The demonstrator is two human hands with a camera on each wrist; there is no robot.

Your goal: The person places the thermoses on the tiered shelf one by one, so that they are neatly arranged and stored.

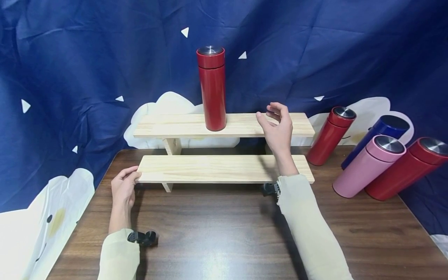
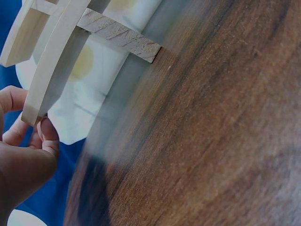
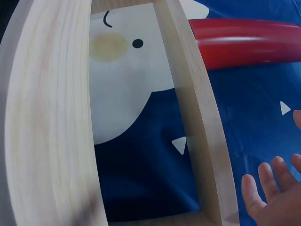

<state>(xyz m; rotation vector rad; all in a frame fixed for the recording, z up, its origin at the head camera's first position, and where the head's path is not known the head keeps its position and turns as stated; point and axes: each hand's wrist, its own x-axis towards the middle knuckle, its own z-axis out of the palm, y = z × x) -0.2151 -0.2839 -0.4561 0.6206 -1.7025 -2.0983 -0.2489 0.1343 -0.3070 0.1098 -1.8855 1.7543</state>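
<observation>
A two-tier wooden shelf (image 1: 224,169) of pale wood stands on the table. My left hand (image 1: 123,190) pinches the left end of its lower board, thumb underneath and fingers at the end, as the left wrist view also shows. One tall red thermos (image 1: 212,93) with a silver-topped lid stands upright near the middle of the upper board (image 1: 168,124). To the right of this thermos, my right hand (image 1: 280,134) hovers over the upper board, fingers loosely bent and apart from the thumb, holding nothing. The right wrist view shows its fingers beyond the upper board's edge.
Right of the shelf, several thermoses stand on the dark wood-grain table (image 1: 210,225): a red thermos (image 1: 330,136), a blue thermos (image 1: 376,134), a pink thermos (image 1: 369,165) and another red thermos (image 1: 407,169). A dark blue cloth (image 1: 105,50) with white shapes hangs behind.
</observation>
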